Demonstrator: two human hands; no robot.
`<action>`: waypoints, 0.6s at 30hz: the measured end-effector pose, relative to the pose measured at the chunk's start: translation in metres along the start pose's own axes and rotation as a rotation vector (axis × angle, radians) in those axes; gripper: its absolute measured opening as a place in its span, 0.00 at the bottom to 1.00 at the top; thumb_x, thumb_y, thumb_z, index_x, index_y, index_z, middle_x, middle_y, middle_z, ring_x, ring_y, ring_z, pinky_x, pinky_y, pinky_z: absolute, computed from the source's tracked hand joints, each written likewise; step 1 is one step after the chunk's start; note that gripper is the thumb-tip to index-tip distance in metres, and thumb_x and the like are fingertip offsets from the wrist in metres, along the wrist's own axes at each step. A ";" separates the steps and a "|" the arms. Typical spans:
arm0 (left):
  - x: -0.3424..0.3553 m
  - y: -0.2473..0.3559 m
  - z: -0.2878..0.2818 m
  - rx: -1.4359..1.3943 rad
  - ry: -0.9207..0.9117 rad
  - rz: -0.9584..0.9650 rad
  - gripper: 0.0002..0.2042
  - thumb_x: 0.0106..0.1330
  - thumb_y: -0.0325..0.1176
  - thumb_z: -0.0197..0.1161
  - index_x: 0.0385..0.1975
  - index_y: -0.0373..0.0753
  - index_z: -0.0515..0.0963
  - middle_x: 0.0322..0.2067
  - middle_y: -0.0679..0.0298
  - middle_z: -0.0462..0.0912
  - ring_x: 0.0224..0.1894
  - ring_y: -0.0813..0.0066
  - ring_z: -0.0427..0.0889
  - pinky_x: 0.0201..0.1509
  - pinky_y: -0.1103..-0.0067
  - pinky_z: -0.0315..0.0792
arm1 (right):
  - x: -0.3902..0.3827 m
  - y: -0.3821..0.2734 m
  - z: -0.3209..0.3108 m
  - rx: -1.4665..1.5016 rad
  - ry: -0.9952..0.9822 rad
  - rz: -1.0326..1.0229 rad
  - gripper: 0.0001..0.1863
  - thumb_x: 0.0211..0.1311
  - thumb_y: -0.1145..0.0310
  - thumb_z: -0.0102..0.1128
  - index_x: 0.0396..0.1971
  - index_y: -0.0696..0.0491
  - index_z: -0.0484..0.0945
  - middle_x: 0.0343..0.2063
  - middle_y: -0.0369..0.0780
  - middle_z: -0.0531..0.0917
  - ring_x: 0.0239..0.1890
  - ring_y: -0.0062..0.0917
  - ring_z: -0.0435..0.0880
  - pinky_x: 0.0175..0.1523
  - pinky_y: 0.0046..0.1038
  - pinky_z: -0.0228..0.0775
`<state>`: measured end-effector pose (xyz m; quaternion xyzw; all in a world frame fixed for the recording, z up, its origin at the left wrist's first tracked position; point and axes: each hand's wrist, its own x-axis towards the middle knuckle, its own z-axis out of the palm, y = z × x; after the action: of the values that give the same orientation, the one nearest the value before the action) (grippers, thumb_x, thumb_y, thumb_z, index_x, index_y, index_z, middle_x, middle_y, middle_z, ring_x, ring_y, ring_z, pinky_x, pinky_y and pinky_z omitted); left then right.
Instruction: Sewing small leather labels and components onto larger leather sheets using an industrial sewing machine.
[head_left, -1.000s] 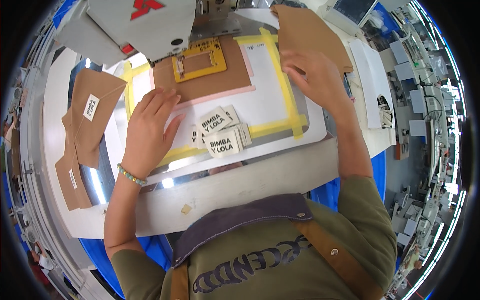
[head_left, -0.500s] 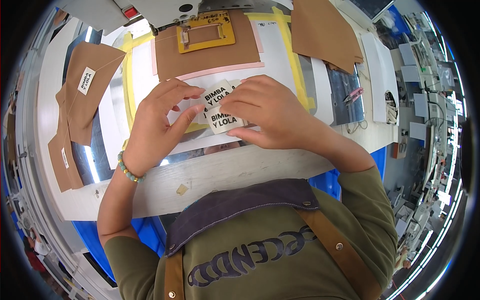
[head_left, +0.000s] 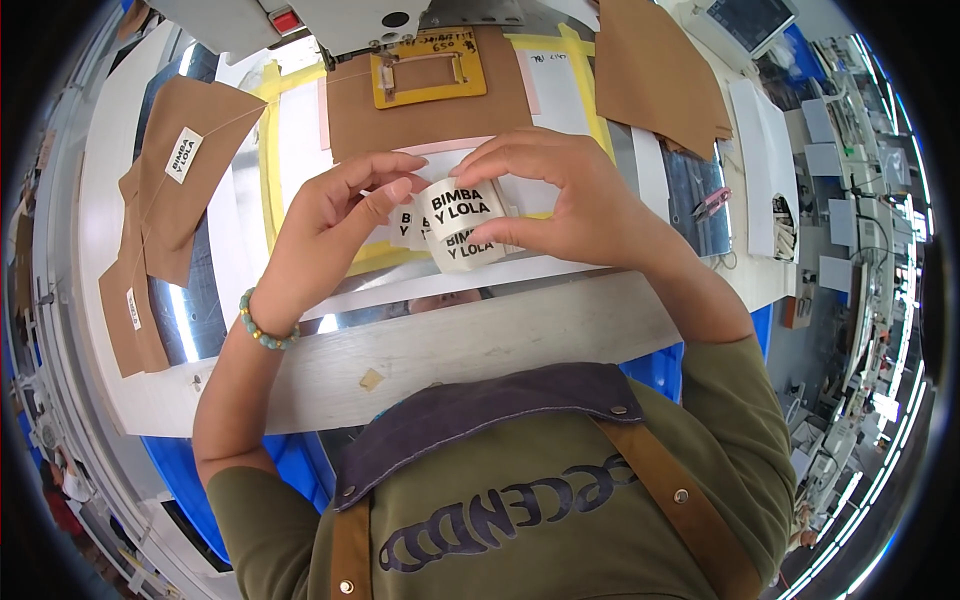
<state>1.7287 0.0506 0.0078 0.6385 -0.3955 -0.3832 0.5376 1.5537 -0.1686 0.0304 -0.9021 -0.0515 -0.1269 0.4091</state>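
Note:
Several white labels [head_left: 468, 258] with black lettering lie in an overlapping pile between my hands. My right hand [head_left: 560, 205] grips the uppermost label [head_left: 458, 204], its thumb on the lower edge and its fingers on the upper one, so that the label bows upward. At the pile's left side is my left hand [head_left: 335, 215], thumb and index finger brought close together at the labels' edge. Whether a label sits between those fingertips is hard to make out. Beyond the hands, a brown piece of material [head_left: 350, 120] lies under a yellow frame template [head_left: 430, 95].
A sewing machine head [head_left: 340, 30] overhangs the far side. Brown pieces with sewn-on labels [head_left: 195, 130] hang together by thread at left. More brown pieces [head_left: 660, 80] are stacked at far right, near pink-handled snips [head_left: 712, 204]. Yellow tape [head_left: 270, 180] borders the white sheet.
My right hand has lifted its fingers off the pile and now bends a label between thumb and fingers. My left hand stays beside the labels, its thumb and index finger close together.

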 end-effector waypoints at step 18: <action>0.001 0.011 0.000 0.322 0.008 0.020 0.10 0.76 0.29 0.65 0.52 0.33 0.85 0.43 0.60 0.89 0.38 0.78 0.82 0.42 0.79 0.76 | 0.002 0.004 -0.001 -0.129 0.071 -0.117 0.19 0.59 0.55 0.80 0.46 0.48 0.89 0.45 0.36 0.91 0.52 0.35 0.86 0.59 0.39 0.76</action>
<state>1.7275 0.0484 0.0189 0.7140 -0.4561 -0.3069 0.4336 1.5563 -0.1723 0.0285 -0.9169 -0.0813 -0.1858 0.3438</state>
